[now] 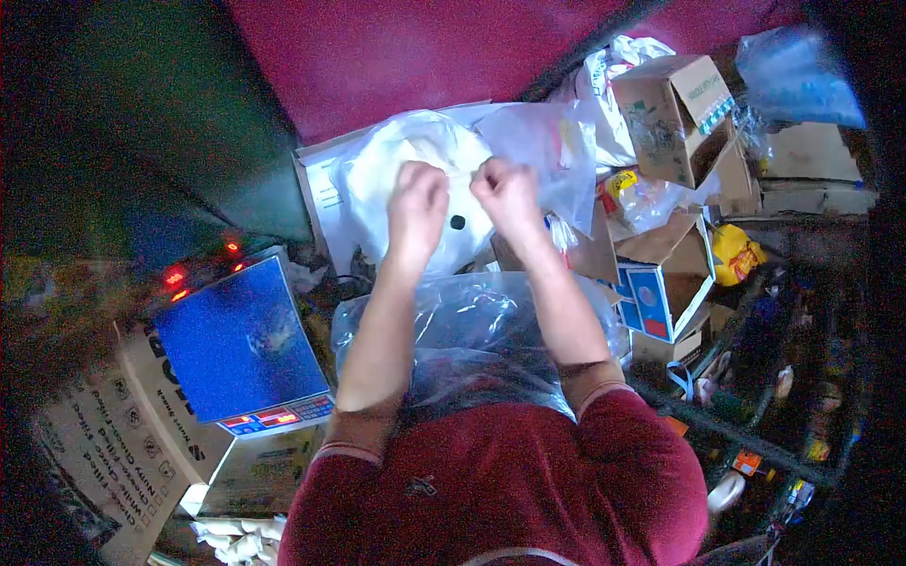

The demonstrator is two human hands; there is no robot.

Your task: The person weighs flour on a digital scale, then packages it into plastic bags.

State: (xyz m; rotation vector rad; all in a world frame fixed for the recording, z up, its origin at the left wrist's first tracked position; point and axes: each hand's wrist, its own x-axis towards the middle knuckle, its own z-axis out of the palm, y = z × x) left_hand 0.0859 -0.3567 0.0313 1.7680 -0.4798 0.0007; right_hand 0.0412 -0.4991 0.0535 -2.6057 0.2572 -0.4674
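Both of my hands are raised over a large white bag [415,141] in the upper middle of the head view. My left hand [418,198] is curled, its fingers blurred by motion, over the bag's middle. To its right, my right hand [507,193] has its fingers pinched together near the bag's right side. What either hand holds, if anything, is too small and blurred to make out. A small round black spot [458,223] shows on the white surface between and below the hands. Clear plastic [472,325] lies between my forearms.
At the left stands a blue-topped scale [241,340] with red lit digits, beside a printed cardboard box [113,453]. Open cardboard boxes [661,118] and a yellow bag [737,255] are at the right. White wrapped items [241,542] lie at the lower left.
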